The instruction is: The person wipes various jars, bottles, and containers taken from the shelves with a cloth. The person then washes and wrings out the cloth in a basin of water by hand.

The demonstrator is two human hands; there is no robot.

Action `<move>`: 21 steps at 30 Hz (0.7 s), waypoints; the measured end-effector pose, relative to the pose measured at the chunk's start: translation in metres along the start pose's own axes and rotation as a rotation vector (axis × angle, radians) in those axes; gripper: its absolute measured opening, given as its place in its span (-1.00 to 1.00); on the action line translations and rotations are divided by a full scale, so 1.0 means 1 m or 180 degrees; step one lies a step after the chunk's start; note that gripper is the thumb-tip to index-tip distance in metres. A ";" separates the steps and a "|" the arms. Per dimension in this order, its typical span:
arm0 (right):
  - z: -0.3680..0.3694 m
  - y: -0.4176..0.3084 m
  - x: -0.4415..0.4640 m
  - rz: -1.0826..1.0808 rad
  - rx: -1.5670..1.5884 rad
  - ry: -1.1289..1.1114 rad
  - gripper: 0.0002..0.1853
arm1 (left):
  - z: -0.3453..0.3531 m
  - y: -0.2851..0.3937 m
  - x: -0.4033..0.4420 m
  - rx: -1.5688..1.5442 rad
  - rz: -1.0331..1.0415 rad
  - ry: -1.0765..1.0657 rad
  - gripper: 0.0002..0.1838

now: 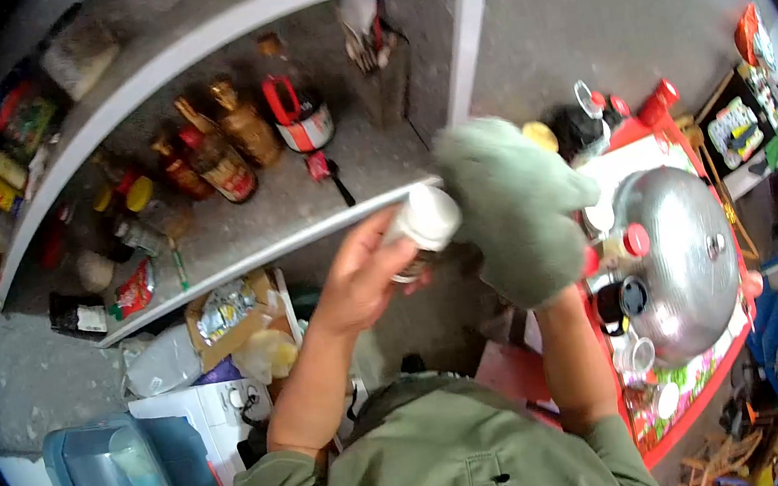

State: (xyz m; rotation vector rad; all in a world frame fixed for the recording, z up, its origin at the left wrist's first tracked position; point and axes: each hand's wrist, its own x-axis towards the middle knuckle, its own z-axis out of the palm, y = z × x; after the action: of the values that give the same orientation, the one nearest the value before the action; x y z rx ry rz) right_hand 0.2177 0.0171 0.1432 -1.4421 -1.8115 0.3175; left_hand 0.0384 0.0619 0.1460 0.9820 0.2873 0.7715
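My left hand (368,269) is wrapped round a small jar (410,262) with a white lid (432,216), tilted in front of my chest. A bunched grey-green cloth (519,204) is in my right hand, just right of the jar. It covers that hand down to the wrist, so my right fingers are hidden. Beside the cloth, on a red table (657,448), lie a red-capped jar (622,245) and a black-lidded container (621,298). A big domed metal lid (683,257) stands there too.
A grey shelf (254,196) with a white edge holds several bottles, among them a red-handled jug (299,109); a black-handled utensil (339,181) lies near its edge. Below are a cardboard box (215,316) and a blue-grey plastic bin (138,483) at the lower left.
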 end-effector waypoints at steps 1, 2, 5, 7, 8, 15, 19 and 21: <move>0.007 0.011 -0.004 -0.0206 0.1011 0.0346 -0.61 | 0.003 -0.018 0.000 0.0165 -0.0319 -0.0009 -0.58; 0.010 0.016 -0.007 -0.0126 0.1597 0.0369 -0.58 | 0.016 -0.035 -0.003 0.0356 -0.0648 0.0877 -0.63; 0.024 0.033 -0.011 0.0079 0.2281 0.0239 -0.51 | 0.016 -0.031 -0.006 0.0642 -0.0644 0.0953 -0.67; 0.033 0.031 -0.006 0.0366 0.3431 0.0450 -0.55 | 0.017 -0.026 -0.005 0.0986 -0.0902 0.0656 -0.68; 0.029 0.030 -0.003 0.0478 0.3876 0.0266 -0.60 | 0.018 -0.022 -0.004 0.0968 -0.0928 0.0669 -0.68; 0.018 0.048 0.006 0.1258 0.4901 -0.0170 -0.61 | 0.014 -0.030 0.011 0.0163 -0.1238 0.0087 -0.51; 0.026 0.039 -0.004 0.0821 0.1825 0.0486 -0.56 | 0.001 -0.039 0.020 0.0272 -0.1170 0.0582 -0.44; 0.036 0.027 -0.012 0.0413 0.0632 0.0773 -0.53 | -0.001 -0.061 0.028 0.0900 -0.0227 0.0830 -0.47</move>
State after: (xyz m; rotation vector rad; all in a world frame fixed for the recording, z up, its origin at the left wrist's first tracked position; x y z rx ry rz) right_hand 0.2122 0.0250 0.0971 -1.3955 -1.4545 0.3606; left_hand 0.0855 0.0624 0.0979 1.1296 0.6683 0.8081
